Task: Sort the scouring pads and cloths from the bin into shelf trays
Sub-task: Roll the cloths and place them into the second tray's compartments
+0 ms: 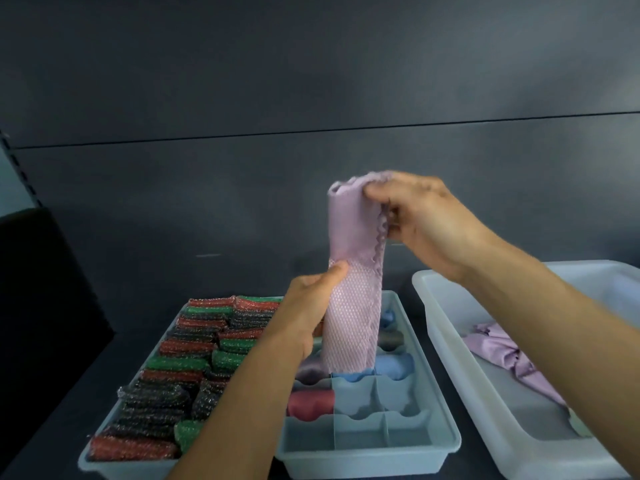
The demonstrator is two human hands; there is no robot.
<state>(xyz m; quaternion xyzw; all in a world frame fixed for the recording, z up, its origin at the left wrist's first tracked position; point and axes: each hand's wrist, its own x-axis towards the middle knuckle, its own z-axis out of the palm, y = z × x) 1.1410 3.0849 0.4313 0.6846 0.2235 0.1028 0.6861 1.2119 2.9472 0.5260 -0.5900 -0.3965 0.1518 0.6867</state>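
both hands hold a lilac cloth [353, 289] upright above the divided tray [440, 393]: right hand [422, 220] pinching its top, left hand [311, 306] gripping its middle. scouring pads [180, 362] fill the left tray [86, 460]. more lilac cloths [502, 351] lie in the bin [450, 327] on the right.

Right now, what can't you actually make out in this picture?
Head view only:
- Divided tray: rear compartments hidden behind the hanging lilac cloth and left hand.
- Bin: its right part hidden by the right forearm and frame edge.
- Scouring pad tray: front corner cut off.
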